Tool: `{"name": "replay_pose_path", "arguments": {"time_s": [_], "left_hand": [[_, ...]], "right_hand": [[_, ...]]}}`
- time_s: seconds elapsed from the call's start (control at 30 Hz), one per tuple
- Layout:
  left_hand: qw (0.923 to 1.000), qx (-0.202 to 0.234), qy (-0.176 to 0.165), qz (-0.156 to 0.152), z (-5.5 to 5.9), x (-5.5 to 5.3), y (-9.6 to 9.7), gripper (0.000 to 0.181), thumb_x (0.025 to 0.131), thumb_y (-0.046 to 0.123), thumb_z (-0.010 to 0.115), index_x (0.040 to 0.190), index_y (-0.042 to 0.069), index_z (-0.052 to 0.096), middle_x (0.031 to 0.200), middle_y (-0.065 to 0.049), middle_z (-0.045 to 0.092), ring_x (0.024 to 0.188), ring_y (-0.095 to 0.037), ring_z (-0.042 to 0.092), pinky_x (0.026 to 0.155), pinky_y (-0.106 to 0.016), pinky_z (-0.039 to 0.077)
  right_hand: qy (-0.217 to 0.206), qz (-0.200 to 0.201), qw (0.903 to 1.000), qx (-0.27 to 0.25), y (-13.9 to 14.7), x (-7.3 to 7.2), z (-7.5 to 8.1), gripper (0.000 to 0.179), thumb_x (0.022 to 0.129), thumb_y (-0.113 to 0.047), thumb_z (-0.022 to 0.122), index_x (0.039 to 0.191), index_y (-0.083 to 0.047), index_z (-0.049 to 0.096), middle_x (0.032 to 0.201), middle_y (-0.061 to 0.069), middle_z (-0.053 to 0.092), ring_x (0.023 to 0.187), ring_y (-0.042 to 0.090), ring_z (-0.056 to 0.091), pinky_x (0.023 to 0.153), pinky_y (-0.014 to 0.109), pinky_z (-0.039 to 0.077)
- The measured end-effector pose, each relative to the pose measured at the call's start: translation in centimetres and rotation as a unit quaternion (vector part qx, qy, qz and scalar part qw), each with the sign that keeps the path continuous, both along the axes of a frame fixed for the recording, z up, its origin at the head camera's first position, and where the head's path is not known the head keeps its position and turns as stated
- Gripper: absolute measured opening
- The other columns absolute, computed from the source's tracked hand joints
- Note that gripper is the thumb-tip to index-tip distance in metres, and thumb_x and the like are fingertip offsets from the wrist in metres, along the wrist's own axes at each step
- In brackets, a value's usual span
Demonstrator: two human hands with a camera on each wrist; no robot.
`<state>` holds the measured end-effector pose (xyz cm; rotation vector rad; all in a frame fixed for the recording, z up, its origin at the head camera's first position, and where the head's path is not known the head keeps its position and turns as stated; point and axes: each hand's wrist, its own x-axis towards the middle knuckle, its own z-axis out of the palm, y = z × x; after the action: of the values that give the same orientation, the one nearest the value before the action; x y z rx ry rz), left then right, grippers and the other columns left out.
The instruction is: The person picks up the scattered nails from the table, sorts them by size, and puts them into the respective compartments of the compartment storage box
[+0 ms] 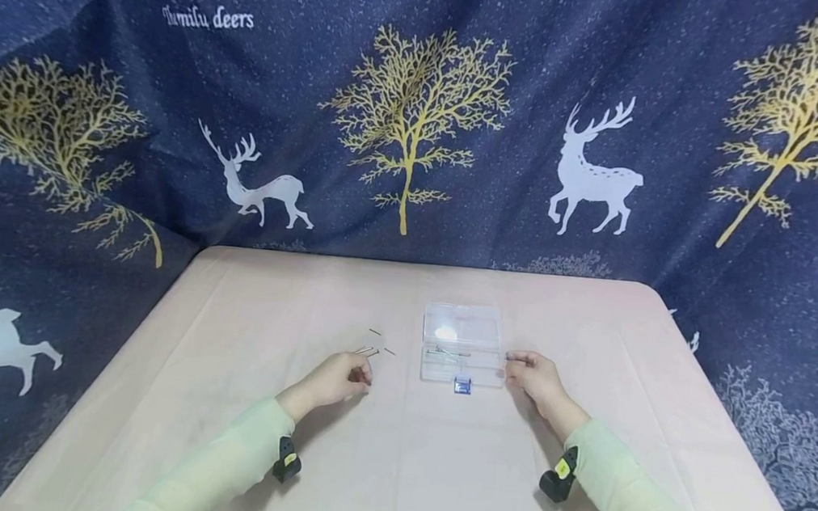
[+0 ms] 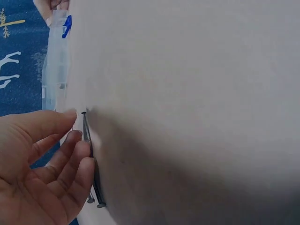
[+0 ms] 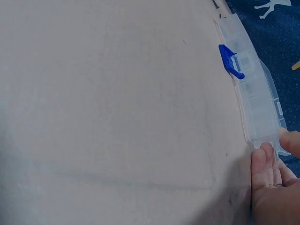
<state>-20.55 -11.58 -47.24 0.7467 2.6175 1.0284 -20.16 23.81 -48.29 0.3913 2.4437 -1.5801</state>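
Observation:
A clear plastic box (image 1: 458,377) with a blue latch (image 1: 462,386) stands open, its lid (image 1: 463,323) tilted back. Several thin nails (image 1: 447,353) lie inside. My right hand (image 1: 535,378) holds the box's right end; in the right wrist view the thumb (image 3: 289,142) is at the upper edge and the fingers (image 3: 262,161) press the side. My left hand (image 1: 336,379) hovers beside loose nails (image 1: 374,353) left of the box. A gap shows between its thumb and index fingertip. In the left wrist view nails (image 2: 98,190) with flat heads lie behind the fingers, partly hidden.
A pale pink cloth covers the table (image 1: 435,461). Behind it hangs a dark blue curtain (image 1: 477,148) printed with deer and trees. Another loose nail (image 1: 375,332) lies farther back, left of the box.

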Motion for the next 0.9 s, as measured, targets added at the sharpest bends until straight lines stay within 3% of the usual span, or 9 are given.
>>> {"name": "replay_pose_path", "arguments": {"time_s": [0.2, 0.43, 0.7, 0.9], "left_hand": [[0.9999, -0.008, -0.004, 0.013, -0.4, 0.2, 0.2, 0.009, 0.079, 0.000, 0.068, 0.083, 0.005, 0.062, 0.084, -0.002, 0.062, 0.080, -0.013, 0.057, 0.074, -0.023, 0.050], [0.9984, -0.045, 0.026, 0.020, -0.8, 0.5, 0.5, 0.009, 0.080, 0.002, 0.068, 0.078, 0.008, 0.062, 0.083, 0.000, 0.059, 0.081, -0.013, 0.056, 0.078, -0.030, 0.051], [0.9897, -0.118, 0.080, -0.012, -0.3, 1.0, 0.7, 0.009, 0.083, 0.006, 0.067, 0.078, 0.010, 0.060, 0.083, 0.000, 0.057, 0.083, -0.016, 0.057, 0.080, -0.035, 0.053], [0.9807, -0.152, 0.117, -0.038, -0.2, 1.3, 0.8, 0.008, 0.086, 0.006, 0.063, 0.080, 0.009, 0.059, 0.081, 0.001, 0.054, 0.079, -0.014, 0.055, 0.076, -0.032, 0.053]], "right_hand": [[0.004, 0.001, 0.9998, -0.017, 0.1, -0.2, 0.0, 0.047, 0.089, -0.012, 0.055, 0.131, 0.008, 0.047, 0.123, 0.026, 0.059, 0.092, 0.018, 0.067, 0.085, 0.028, 0.055], [0.005, 0.004, 0.9996, -0.026, 0.0, -0.2, 0.1, 0.047, 0.088, -0.011, 0.055, 0.130, 0.009, 0.047, 0.123, 0.026, 0.059, 0.090, 0.014, 0.067, 0.082, 0.024, 0.056], [0.005, 0.002, 0.9997, -0.025, 0.0, -0.1, 0.3, 0.046, 0.089, -0.011, 0.054, 0.130, 0.009, 0.047, 0.124, 0.027, 0.058, 0.092, 0.017, 0.067, 0.084, 0.025, 0.055], [0.002, 0.003, 0.9997, -0.023, -0.1, 0.0, 0.4, 0.046, 0.090, -0.011, 0.054, 0.131, 0.008, 0.046, 0.126, 0.027, 0.056, 0.092, 0.016, 0.067, 0.087, 0.027, 0.055]]}}
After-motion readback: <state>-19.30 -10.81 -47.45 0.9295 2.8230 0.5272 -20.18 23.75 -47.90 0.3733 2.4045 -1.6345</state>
